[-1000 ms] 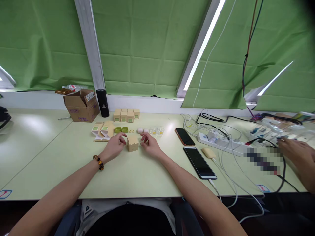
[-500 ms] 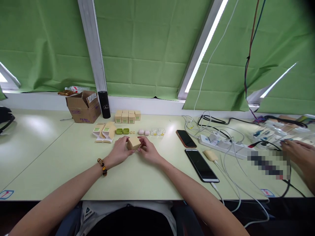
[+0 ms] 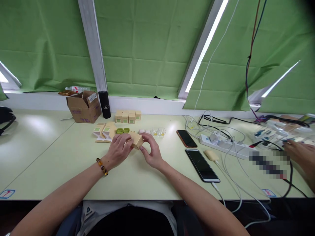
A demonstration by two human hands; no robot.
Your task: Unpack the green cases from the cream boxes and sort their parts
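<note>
A small kraft-paper box is held tilted between my two hands over the table. My left hand, with a beaded bracelet at the wrist, is closed on its left side. Thumb and fingers of my right hand grip the right end. Just beyond stand two small green containers, two pale pink pieces partly behind my fingers, and clear plastic cups with something yellow inside. Flat, unfolded box cartons lie to the left. Several finished-looking kraft boxes stand in a group at the back.
An opened cardboard carton and a black bottle stand at the back left. On the right lie two phones, a beige charger, a white power strip and tangled cables. Another person's hand reaches in at far right.
The kraft box has been turned and tilted in my hands, showing another side. My left fingers have moved over its left side, and my right hand has shifted slightly right.
</note>
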